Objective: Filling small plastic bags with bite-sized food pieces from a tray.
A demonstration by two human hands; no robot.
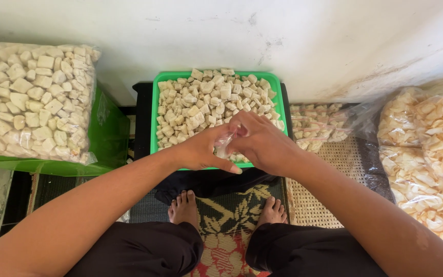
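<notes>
Over green tray (155, 118) of crackers (206, 102), hands pinching small clear bag (223, 145)

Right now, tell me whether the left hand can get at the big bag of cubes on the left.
Probably yes: the left hand is over the green tray, nothing lies between it and the bag of cubes, though it shares a small clear bag.

Bright, even daylight; soft shadows under forearms; sharp focus throughout; slight wide-angle stretch at edges.

Both arms are bare to above the elbow, no sleeves, rings or watch showing. Black trousers (144, 249) cover the legs; both feet (183, 205) are bare.
</notes>
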